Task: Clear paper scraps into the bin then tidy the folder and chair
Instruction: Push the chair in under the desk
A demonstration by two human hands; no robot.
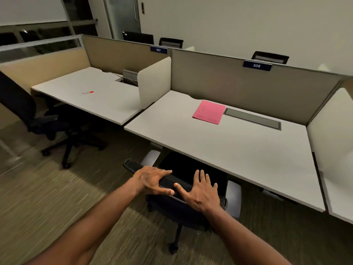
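A pink folder [209, 111] lies flat at the back of the white desk [238, 153] marked 306. A black mesh-backed office chair [179, 207] stands partly under that desk's front edge. My left hand [152, 180] rests on the top of the chair's backrest with its fingers spread. Just to its right, my right hand [200, 190] lies flat on the same backrest, fingers apart. Neither hand grips anything. No paper scraps or bin are in view.
A second white desk [91, 104] marked 307 stands to the left with a red-and-white pen [87, 92] on it. Another black chair [38, 119] stands at its left side. Beige partitions [238, 88] back both desks. The floor is carpeted.
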